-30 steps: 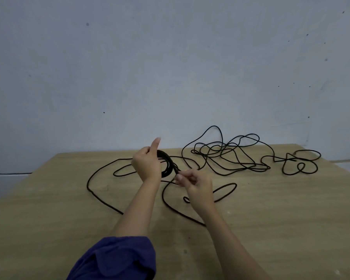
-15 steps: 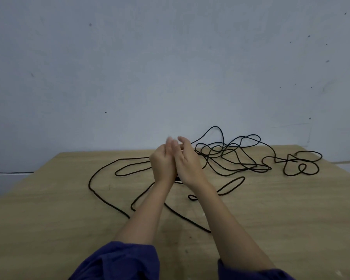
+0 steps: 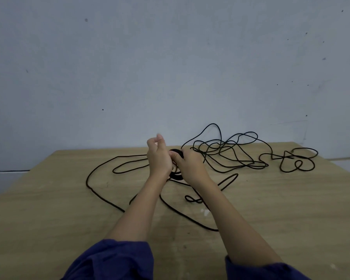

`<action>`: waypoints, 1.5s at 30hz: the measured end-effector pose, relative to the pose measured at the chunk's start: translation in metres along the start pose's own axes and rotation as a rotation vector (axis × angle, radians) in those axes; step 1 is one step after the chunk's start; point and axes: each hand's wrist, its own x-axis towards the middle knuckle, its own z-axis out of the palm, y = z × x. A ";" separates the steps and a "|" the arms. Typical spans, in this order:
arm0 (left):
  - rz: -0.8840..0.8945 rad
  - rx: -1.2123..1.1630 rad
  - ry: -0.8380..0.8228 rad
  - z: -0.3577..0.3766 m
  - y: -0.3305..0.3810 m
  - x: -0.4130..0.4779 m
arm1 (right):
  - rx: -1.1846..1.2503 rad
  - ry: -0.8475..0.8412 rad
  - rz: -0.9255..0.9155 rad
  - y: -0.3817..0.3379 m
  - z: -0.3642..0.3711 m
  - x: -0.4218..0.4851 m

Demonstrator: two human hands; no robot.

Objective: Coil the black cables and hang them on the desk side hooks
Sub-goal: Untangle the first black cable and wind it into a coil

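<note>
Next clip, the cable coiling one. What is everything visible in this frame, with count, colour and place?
wall: one, pale grey-blue, behind the table.
table: one, light wood, across the lower frame.
loose cable: number of separate cables unclear, black, sprawled in loops over the table, densest at far right.
coil: one, black, small, between the two hands above the table.
sleeves: two, dark blue, bottom edge.
left hand: one, grips the coil from the left.
right hand: one, grips the coil from the right.
</note>
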 end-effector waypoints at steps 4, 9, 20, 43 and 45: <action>0.102 0.391 0.042 -0.002 0.021 -0.008 | 0.054 0.236 0.106 0.005 -0.008 0.015; -0.648 -0.131 -0.593 -0.008 0.026 -0.031 | 0.603 0.519 0.350 0.000 -0.028 0.031; -0.857 -1.124 -0.220 0.011 -0.008 -0.019 | 1.116 0.653 0.528 -0.006 -0.038 0.025; -0.647 -0.144 0.222 -0.111 -0.077 0.077 | 1.057 0.988 0.653 0.055 -0.062 0.004; -0.625 -0.080 0.260 -0.130 -0.079 0.093 | 1.037 1.035 0.683 0.064 -0.068 -0.001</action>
